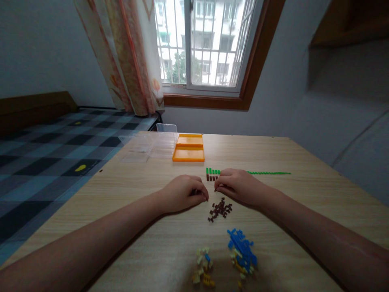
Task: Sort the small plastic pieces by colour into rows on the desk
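While I watch: left hand [185,194] grip curled closed, contents hidden | right hand [240,186] grip pinches brown brick [215,189] beside brown row [211,177] | step, I judge: extending row | next needs precise alignment | brown pile [220,210] near both hands.

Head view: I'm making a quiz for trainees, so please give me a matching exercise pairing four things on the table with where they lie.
Things:
1. orange tray
2. green strip
3. brown pile
4. blue cluster

Places:
a. closest of the four to the camera
b. far side, beside the clear lid
c. between the left hand and right hand, on their near side
d. running rightward from behind the right hand

Pairs: 1-b; 2-d; 3-c; 4-a.
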`<control>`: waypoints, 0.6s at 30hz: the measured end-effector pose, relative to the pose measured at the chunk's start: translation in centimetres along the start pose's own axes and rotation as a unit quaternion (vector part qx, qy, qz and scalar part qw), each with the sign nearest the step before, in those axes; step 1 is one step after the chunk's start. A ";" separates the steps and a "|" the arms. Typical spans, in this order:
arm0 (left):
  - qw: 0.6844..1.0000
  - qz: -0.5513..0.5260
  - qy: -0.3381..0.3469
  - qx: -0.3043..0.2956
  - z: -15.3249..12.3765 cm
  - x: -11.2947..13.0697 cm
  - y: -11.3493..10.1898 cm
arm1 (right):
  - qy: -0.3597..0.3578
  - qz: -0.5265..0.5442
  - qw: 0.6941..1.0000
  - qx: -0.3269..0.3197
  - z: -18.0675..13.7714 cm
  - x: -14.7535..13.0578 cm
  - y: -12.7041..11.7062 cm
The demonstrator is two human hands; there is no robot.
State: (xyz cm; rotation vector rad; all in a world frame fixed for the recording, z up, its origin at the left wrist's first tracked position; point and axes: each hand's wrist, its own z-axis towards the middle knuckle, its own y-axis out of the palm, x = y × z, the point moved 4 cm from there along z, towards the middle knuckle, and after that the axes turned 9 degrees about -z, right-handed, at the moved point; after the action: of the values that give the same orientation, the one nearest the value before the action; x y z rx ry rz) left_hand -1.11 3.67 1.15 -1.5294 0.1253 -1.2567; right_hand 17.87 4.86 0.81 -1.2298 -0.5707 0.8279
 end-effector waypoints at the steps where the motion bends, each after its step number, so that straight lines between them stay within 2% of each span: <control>1: 1.000 0.000 0.000 0.001 0.0 0.0 0.0 | 0.001 -0.004 1.000 0.002 0.1 -0.1 0.0; 7: 1.000 0.003 0.006 0.022 0.0 -0.2 0.0 | 0.007 0.024 1.000 0.014 0.4 -0.4 0.3; 14: 0.998 0.037 -0.003 0.049 -0.1 -0.1 0.1 | 0.030 0.132 0.986 0.095 -0.4 0.6 -1.1; 16: 0.997 0.054 -0.012 0.059 -0.1 0.0 0.2 | 0.019 0.159 0.984 0.079 -0.5 0.9 -1.7; 18: 0.995 0.070 -0.017 0.069 -0.2 0.1 0.3 | -0.004 0.186 0.982 0.036 -0.5 0.9 -2.2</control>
State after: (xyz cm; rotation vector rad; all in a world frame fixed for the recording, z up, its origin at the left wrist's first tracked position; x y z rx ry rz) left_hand -1.08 3.35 0.91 -1.3984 0.1200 -1.1060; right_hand 19.32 5.07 2.71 -1.2847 -0.3161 1.1577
